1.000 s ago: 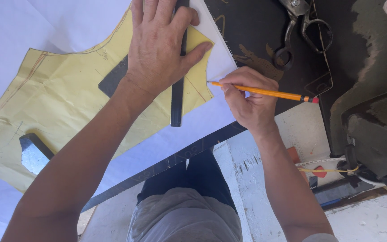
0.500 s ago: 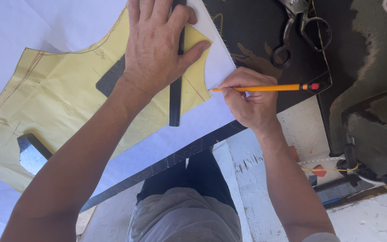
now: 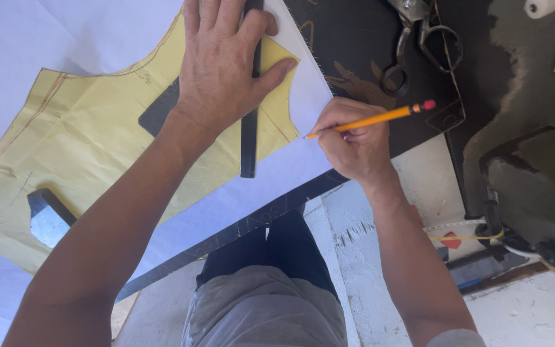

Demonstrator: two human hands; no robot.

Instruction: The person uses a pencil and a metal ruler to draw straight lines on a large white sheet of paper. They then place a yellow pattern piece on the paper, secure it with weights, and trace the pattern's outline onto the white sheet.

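The pattern [image 3: 97, 141], a yellow paper piece with a curved cut-out on its right side, lies flat on the white cloth [image 3: 65, 32] near the bench's front edge, creased at its left end. The left hand [image 3: 223, 67] presses flat on it, fingers spread, over a black ruler [image 3: 249, 141] that lies across the pattern's right part, pointing toward the front edge. The right hand [image 3: 354, 138] pinches a yellow pencil [image 3: 370, 120] with a pink eraser, tilted, tip touching the cloth at the curved edge, just beside the bench's front edge.
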